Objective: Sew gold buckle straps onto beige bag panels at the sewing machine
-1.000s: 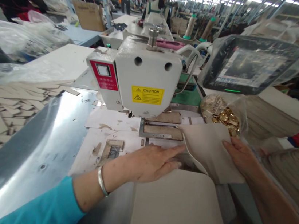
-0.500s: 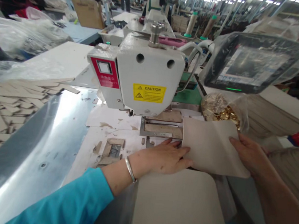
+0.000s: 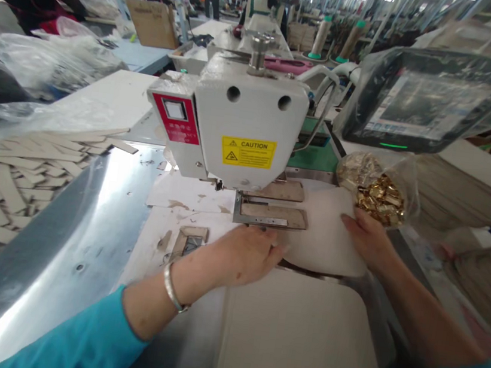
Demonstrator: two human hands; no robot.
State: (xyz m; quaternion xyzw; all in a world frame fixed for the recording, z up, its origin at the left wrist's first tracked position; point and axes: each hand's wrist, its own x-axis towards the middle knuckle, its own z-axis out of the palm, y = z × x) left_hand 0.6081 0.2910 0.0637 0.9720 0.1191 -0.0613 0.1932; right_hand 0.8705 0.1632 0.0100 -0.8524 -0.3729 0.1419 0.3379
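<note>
A flat beige panel point(image 3: 324, 236), leather-like with rounded corners, lies partly beneath the metal clamp frame point(image 3: 268, 220) of a sewing machine point(image 3: 248, 124). My right hand point(image 3: 367, 236) grips the panel's right edge, thumb on top. At the front left of the panel, my left hand point(image 3: 245, 255) has its fingers curled and its thumb against the panel, close to the clamp's front bar; its fingertips are partly hidden. A larger beige panel or stack point(image 3: 298, 336) lies right in front of me, below both hands.
Beige cut strips point(image 3: 9, 189) are heaped at the left, beside a shiny metal table top point(image 3: 99, 231). Gold metal pieces point(image 3: 381, 199) fill a clear bag behind my right hand. A plastic-wrapped screen point(image 3: 432, 106) stands at the back right. Other people are in the background.
The beige panel has slid left, further under the clamp frame, with my right hand following it. My left hand has shifted left and its fingers have curled in.
</note>
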